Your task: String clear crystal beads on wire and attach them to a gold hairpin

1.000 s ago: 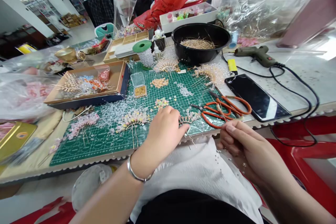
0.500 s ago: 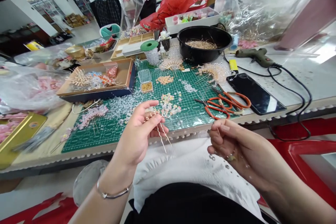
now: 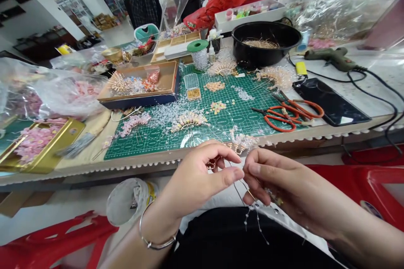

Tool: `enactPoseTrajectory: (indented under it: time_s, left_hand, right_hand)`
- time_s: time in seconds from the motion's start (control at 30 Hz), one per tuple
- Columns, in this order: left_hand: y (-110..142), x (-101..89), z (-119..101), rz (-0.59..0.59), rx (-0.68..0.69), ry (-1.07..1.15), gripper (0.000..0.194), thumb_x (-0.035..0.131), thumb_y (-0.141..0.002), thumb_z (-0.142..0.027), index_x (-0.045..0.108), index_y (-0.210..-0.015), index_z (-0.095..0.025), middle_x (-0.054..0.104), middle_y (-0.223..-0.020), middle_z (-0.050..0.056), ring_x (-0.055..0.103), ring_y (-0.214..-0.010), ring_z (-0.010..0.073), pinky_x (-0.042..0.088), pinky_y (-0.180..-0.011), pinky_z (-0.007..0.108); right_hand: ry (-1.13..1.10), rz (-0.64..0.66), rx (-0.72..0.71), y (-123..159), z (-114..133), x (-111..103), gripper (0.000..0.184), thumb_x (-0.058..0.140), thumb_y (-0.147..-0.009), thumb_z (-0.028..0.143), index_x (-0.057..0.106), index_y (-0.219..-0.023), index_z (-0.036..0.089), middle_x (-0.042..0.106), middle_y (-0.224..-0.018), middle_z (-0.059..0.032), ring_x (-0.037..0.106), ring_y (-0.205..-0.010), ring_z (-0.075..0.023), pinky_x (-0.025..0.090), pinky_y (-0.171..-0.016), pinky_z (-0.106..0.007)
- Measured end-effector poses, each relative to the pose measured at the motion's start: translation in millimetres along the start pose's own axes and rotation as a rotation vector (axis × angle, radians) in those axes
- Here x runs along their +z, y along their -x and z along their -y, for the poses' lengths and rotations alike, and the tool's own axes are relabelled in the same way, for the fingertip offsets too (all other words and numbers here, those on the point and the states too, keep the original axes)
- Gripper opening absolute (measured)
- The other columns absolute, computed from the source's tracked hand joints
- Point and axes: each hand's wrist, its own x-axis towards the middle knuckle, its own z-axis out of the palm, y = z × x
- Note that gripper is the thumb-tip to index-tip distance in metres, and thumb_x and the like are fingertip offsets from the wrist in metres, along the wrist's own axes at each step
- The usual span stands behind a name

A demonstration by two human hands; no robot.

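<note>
My left hand [image 3: 202, 180] is closed around a gold hairpin [image 3: 236, 148] with pale flower and bead trim. Its thin prongs point down between my hands, and the fingers partly hide its body. Close beside it, my right hand [image 3: 280, 176] is pinched, fingertips nearly touching the left thumb. A fine wire seems to be in that pinch, though the fingers mostly cover it. Thin beaded strands [image 3: 259, 227] dangle below, in front of my dark clothing. On the green cutting mat [image 3: 151, 145] lie a finished-looking beaded hair piece [image 3: 189, 121] and a pink one [image 3: 134, 124].
Orange-handled scissors and pliers [image 3: 290, 113] lie at the mat's right, beside a black phone [image 3: 331, 101] and a glue gun [image 3: 331, 56]. Behind stand a black bowl [image 3: 267, 54] and a spool [image 3: 198, 52]. An open box [image 3: 139, 101] and gold tin [image 3: 59, 151] are left.
My hands have come together from apart, the left moving right with the hairpin. The view has shifted, so the table appears farther right, and the beaded hair piece on the mat shows fully.
</note>
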Motion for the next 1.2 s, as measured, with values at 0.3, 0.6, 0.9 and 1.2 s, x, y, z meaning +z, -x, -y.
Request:
enactPoseTrajectory:
  time_s: [0.3, 0.6, 0.9, 1.2]
  left_hand:
    - [4.9, 3.2, 8.3, -0.13, 0.002, 0.083, 0.008, 0.073, -0.086, -0.025, 0.073, -0.078, -0.021, 0.065, -0.086, 0.0, 0.057, -0.082, 0.0144, 0.042, -0.074, 0.029]
    - [4.4, -1.1, 10.2, -0.159, 0.004, 0.08, 0.008, 0.074, -0.086, -0.028, 0.076, -0.08, -0.023, 0.068, -0.088, 0.001, 0.059, -0.082, 0.016, 0.043, -0.073, 0.03]
    - [2.6, -1.6, 9.9, -0.133, -0.021, 0.044, 0.005, 0.073, -0.087, -0.027, 0.076, -0.084, -0.024, 0.068, -0.089, 0.0, 0.058, -0.083, 0.0154, 0.042, -0.072, 0.029]
    - [1.0, -0.4, 7.5, -0.152, -0.021, 0.002, 0.008, 0.071, -0.088, -0.027, 0.073, -0.081, -0.023, 0.066, -0.088, 0.001, 0.057, -0.081, 0.0158, 0.043, -0.072, 0.03]
  right_hand:
    - [0.051, 0.021, 0.035, 4.4, 0.7, 3.6, 0.027, 0.077, -0.086, 0.044, 0.071, -0.082, 0.018, 0.075, -0.08, -0.0036, 0.07, -0.068, -0.0155, 0.054, -0.073, -0.029]
    - [0.233, 0.015, 0.049, 2.6, 1.9, -4.7, 0.033, 0.075, -0.087, 0.05, 0.069, -0.08, 0.019, 0.077, -0.083, -0.0042, 0.072, -0.067, -0.0153, 0.052, -0.066, -0.026]
    - [0.449, -0.035, -0.031, -4.8, -0.8, -7.8, 0.04, 0.063, -0.093, 0.058, 0.068, -0.082, 0.021, 0.072, -0.075, -0.0026, 0.069, -0.066, -0.0176, 0.049, -0.067, -0.032]
    - [0.177, -0.01, -0.029, -6.2, 4.7, -3.2, 0.034, 0.065, -0.094, 0.051, 0.063, -0.08, 0.02, 0.075, -0.077, -0.0024, 0.071, -0.063, -0.0165, 0.05, -0.065, -0.029]
